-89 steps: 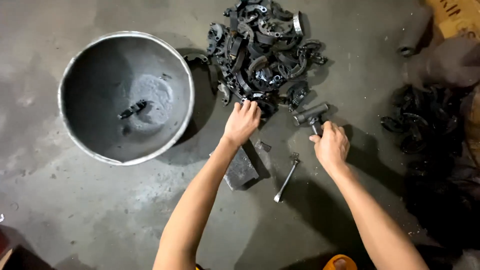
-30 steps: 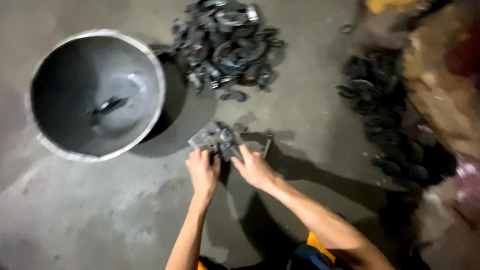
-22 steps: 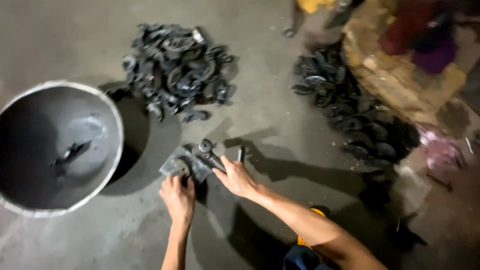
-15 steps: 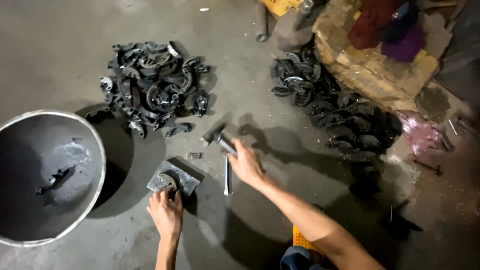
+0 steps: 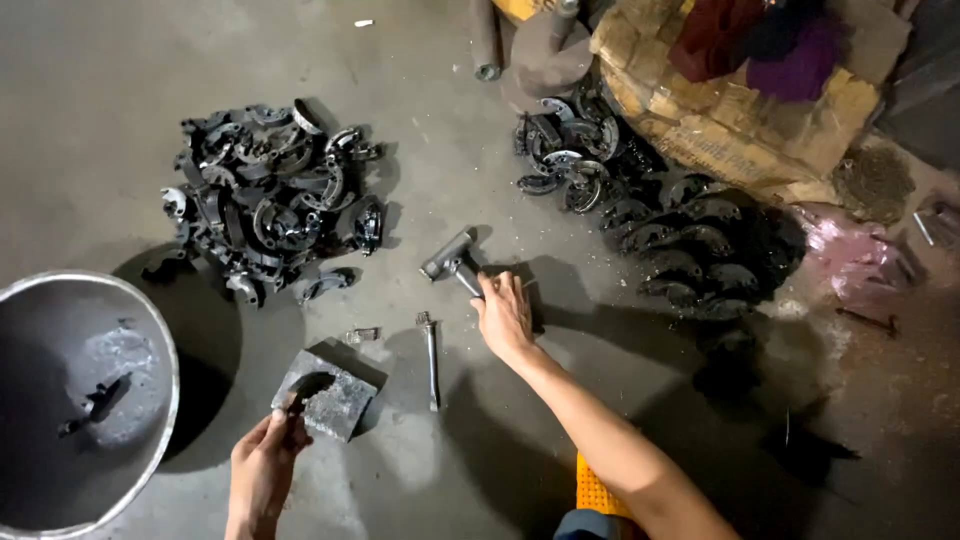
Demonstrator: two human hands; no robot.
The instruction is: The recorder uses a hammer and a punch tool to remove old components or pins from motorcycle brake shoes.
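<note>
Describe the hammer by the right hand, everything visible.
The hammer lies flat on the concrete floor, its grey metal head pointing up-left, the handle running down-right under the right hand, whose fingers close over it. The head looks blocky, dull and worn. It sits between the two piles of dark parts, touching neither.
</note>
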